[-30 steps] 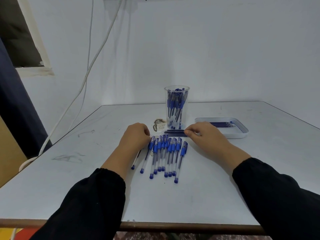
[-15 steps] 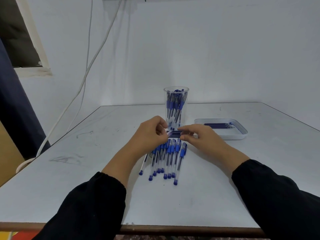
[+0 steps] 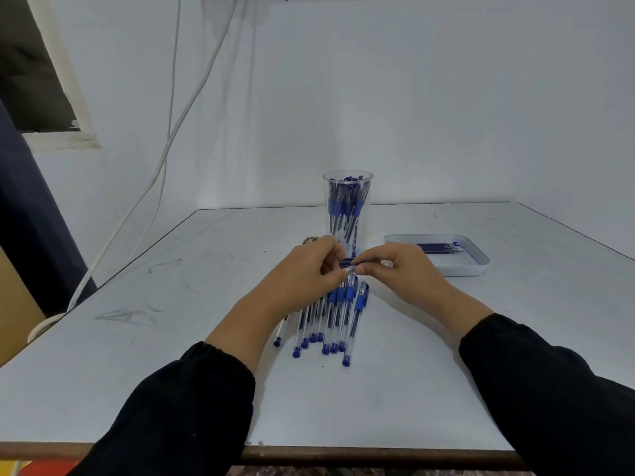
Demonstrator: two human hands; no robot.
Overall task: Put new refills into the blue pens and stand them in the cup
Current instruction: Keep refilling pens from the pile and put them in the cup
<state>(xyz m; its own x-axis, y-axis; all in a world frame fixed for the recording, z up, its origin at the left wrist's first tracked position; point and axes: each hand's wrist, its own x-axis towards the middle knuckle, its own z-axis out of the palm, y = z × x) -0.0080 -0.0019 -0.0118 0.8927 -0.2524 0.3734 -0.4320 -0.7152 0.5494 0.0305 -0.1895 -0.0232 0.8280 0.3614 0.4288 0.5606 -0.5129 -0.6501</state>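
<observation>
step: seating a refill, judged | left hand (image 3: 311, 266): curled shut on a pen just in front of the cup (image 3: 347, 211) | right hand (image 3: 400, 266): pinching its tip end | spare pens (image 3: 330, 317): on the bench nearer than the cup | advice: keep both ends aligned, push gently.

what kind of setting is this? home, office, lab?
Likely a makeshift workstation in a plain room, not a proper lab: bare scuffed table against a blank wall, loose white cable hanging down, only blue pens, a cup and tray.
</observation>
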